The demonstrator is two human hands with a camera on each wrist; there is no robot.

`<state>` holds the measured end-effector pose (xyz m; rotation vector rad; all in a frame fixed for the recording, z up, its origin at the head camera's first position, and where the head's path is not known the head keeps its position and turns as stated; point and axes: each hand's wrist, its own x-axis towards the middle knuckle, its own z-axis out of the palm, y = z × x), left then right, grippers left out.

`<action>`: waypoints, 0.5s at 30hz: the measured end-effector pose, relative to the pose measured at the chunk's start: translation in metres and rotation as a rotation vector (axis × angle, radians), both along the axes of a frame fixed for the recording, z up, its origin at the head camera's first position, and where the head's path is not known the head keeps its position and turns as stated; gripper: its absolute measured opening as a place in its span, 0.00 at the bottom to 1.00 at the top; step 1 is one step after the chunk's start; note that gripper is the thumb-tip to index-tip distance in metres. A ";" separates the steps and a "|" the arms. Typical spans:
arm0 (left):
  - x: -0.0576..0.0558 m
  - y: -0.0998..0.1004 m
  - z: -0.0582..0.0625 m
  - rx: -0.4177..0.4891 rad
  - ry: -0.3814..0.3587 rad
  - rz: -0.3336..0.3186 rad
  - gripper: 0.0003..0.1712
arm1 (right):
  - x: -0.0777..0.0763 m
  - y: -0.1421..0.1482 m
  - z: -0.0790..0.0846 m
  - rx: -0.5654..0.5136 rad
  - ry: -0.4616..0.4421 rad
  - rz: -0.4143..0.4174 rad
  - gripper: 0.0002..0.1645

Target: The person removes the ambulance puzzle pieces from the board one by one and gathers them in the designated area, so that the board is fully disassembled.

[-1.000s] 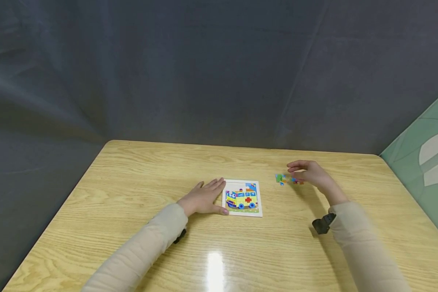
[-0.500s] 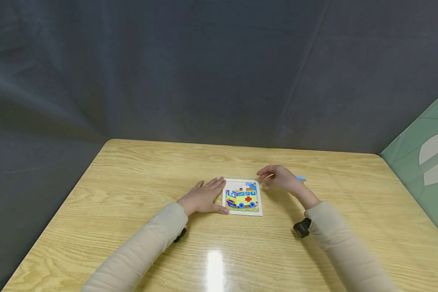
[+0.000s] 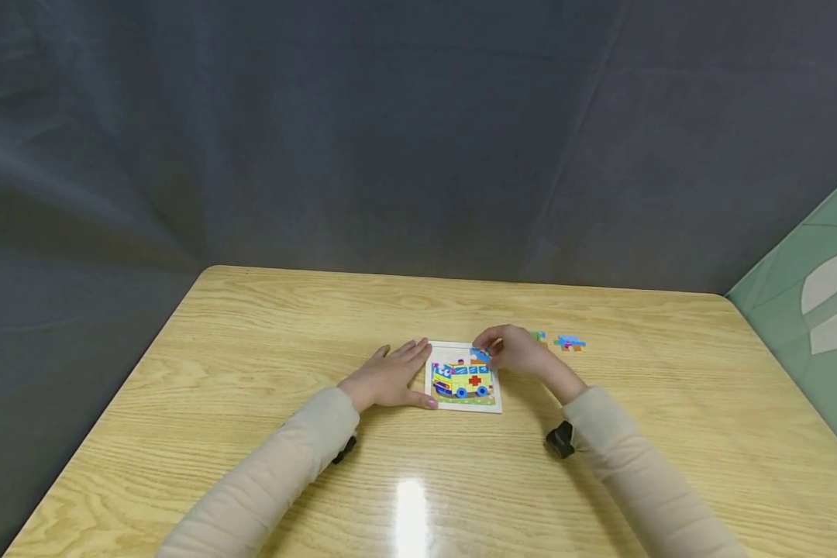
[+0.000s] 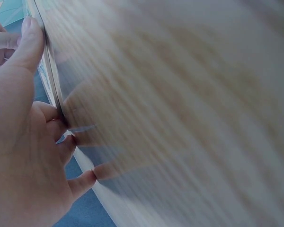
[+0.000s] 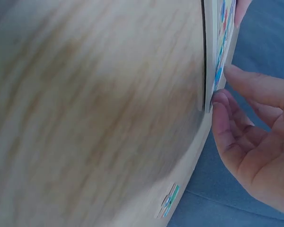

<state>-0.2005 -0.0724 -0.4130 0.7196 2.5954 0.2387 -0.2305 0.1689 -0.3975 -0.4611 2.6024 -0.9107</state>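
Observation:
A square jigsaw puzzle with a yellow ambulance picture (image 3: 463, 382) lies in a white tray (image 3: 470, 410) on the table. My left hand (image 3: 387, 381) rests on the tray's left edge, fingers spread and thumb near the lower left corner. At the upper right corner, my right hand (image 3: 519, 353) pinches a blue puzzle piece (image 3: 480, 355) between thumb and fingers. The right wrist view shows the thumb over the picture and the fingertips at the tray's edge; how firm the hold is does not show. White tray bottom is bare along the puzzle's upper left.
Loose puzzle pieces lie right of the tray: a blue and orange one (image 3: 570, 342) and a green one (image 3: 539, 336) partly behind the right hand. The wooden table (image 3: 307, 325) meets a dark cloth (image 3: 418, 155) at its far edge.
My right hand has moved left from the loose pieces to the tray's upper right corner, and its fingers have closed in there. The left hand has stayed in place.

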 end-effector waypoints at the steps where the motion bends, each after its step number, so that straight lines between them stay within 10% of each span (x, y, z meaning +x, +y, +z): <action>1: 0.000 0.000 0.000 0.000 0.000 0.000 0.57 | 0.000 -0.001 0.000 0.015 0.008 0.012 0.18; 15: 0.000 0.001 0.000 -0.001 0.002 0.002 0.56 | -0.001 -0.005 0.001 0.121 0.059 0.051 0.19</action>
